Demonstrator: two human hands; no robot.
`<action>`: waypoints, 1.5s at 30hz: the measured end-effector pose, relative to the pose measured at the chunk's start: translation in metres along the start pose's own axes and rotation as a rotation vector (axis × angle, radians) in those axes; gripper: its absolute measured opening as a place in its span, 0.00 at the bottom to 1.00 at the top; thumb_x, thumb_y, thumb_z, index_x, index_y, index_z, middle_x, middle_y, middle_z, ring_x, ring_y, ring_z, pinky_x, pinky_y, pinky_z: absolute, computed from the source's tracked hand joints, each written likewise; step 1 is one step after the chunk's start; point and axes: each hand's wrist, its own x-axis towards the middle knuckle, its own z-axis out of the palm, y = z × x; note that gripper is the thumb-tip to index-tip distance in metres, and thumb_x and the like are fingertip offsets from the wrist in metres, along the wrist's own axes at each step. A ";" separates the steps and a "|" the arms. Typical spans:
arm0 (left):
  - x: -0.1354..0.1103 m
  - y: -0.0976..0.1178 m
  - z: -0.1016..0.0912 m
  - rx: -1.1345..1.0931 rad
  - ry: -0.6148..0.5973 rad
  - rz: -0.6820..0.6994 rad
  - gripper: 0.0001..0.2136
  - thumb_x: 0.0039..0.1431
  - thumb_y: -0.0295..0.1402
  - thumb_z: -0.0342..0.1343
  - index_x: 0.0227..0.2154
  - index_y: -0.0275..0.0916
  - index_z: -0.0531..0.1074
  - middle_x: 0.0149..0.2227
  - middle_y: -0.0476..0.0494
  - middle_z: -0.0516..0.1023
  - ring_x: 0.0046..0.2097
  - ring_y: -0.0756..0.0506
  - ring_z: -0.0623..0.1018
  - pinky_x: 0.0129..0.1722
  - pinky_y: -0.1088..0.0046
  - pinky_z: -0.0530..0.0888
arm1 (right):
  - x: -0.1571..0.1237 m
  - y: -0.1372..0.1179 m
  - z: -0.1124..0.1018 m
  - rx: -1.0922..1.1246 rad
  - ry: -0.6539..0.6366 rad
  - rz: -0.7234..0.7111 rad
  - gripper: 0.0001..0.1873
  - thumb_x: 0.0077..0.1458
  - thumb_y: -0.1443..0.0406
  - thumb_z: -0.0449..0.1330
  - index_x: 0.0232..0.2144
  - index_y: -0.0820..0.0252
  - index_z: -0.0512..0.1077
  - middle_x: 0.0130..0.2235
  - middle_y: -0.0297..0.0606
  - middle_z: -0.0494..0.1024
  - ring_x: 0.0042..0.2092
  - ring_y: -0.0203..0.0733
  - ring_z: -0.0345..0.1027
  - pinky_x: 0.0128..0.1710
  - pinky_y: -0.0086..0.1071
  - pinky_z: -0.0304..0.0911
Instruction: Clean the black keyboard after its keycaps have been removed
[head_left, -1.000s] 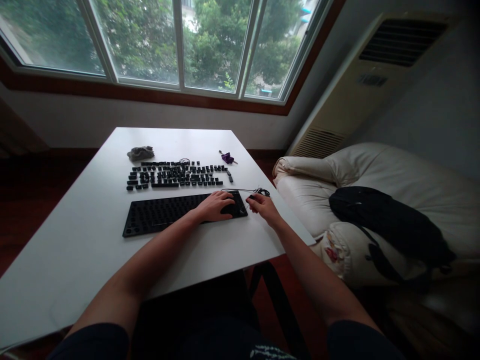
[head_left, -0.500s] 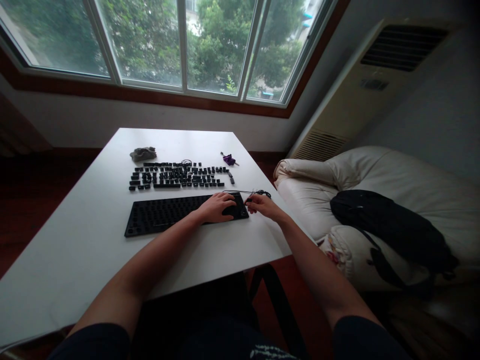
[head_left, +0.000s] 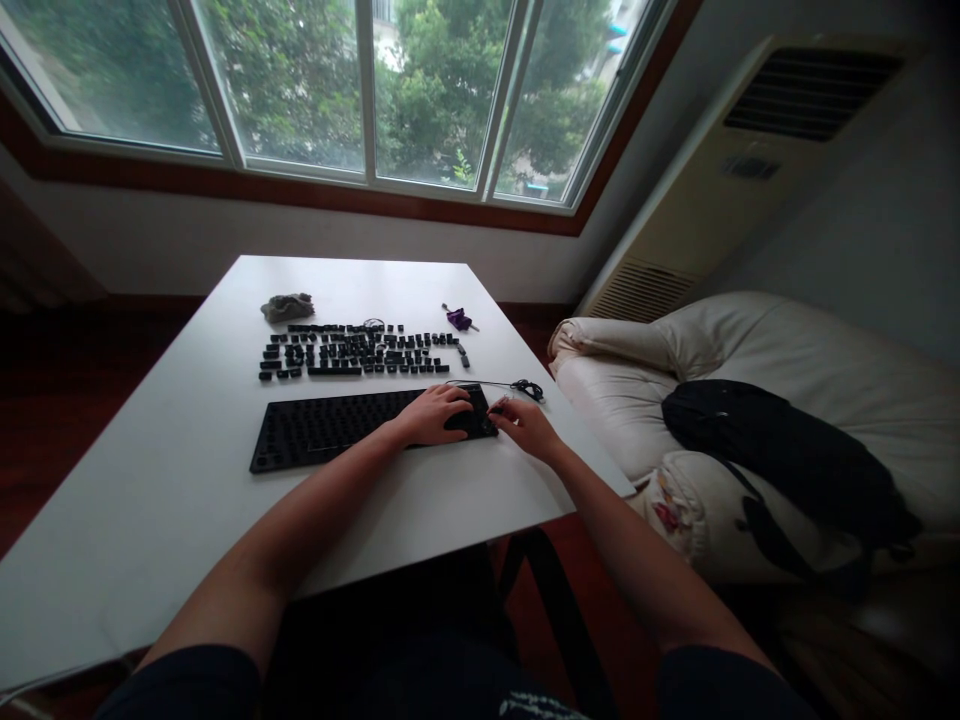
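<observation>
A black keyboard [head_left: 319,430] lies along the white table [head_left: 420,510], its keycaps taken off over most of its length. My left hand [head_left: 435,414] rests on the right part of the keyboard, fingers spread and nothing held. At the keyboard's right edge, my right hand [head_left: 517,420] is closed in a pinch. Thin pale lines show at its fingertips, but whatever it grips is too small to make out. Behind the keyboard, loose black keycaps [head_left: 352,350] stand in rough rows.
A coiled black cable [head_left: 528,389] lies just beyond my right hand. Farther back are a grey cloth [head_left: 288,307] and a small purple item [head_left: 458,319]. To the right, a black bag [head_left: 780,460] lies on a cream sofa [head_left: 615,400]. Windows face the table.
My right hand has shifted slightly left and down against the keyboard's right end, uncovering more of the coiled cable. My left hand has stayed in place.
</observation>
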 end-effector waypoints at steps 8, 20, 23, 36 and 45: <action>0.001 0.002 0.001 0.012 -0.004 0.004 0.22 0.56 0.43 0.63 0.53 0.46 0.74 0.59 0.38 0.70 0.61 0.34 0.68 0.63 0.50 0.63 | -0.001 -0.007 0.007 0.356 0.137 0.164 0.21 0.55 0.45 0.64 0.36 0.55 0.71 0.33 0.37 0.78 0.38 0.48 0.78 0.37 0.43 0.76; 0.001 0.003 -0.003 -0.210 0.114 -0.081 0.17 0.62 0.45 0.58 0.50 0.43 0.76 0.51 0.39 0.77 0.53 0.39 0.75 0.57 0.57 0.69 | 0.022 -0.045 -0.001 0.473 0.348 0.103 0.23 0.56 0.43 0.62 0.37 0.55 0.69 0.34 0.38 0.78 0.40 0.48 0.79 0.40 0.42 0.77; 0.004 0.000 -0.003 -0.441 0.236 -0.167 0.17 0.65 0.45 0.55 0.49 0.41 0.76 0.47 0.40 0.79 0.48 0.41 0.78 0.53 0.61 0.72 | 0.027 -0.039 0.021 0.467 0.356 0.115 0.23 0.56 0.43 0.61 0.37 0.54 0.69 0.33 0.37 0.78 0.40 0.48 0.78 0.41 0.43 0.77; 0.017 -0.014 0.008 -1.096 0.420 -0.458 0.16 0.54 0.43 0.65 0.40 0.37 0.75 0.39 0.46 0.80 0.42 0.46 0.78 0.49 0.66 0.73 | 0.059 -0.038 0.046 0.448 0.330 0.068 0.18 0.59 0.47 0.59 0.38 0.54 0.71 0.36 0.39 0.80 0.40 0.46 0.76 0.46 0.41 0.72; 0.017 -0.015 0.002 -1.192 0.339 -0.471 0.10 0.52 0.36 0.62 0.34 0.35 0.73 0.33 0.49 0.76 0.36 0.50 0.74 0.43 0.72 0.70 | 0.061 -0.034 0.060 0.523 0.381 0.109 0.19 0.60 0.46 0.58 0.36 0.55 0.68 0.33 0.36 0.79 0.32 0.41 0.74 0.36 0.35 0.72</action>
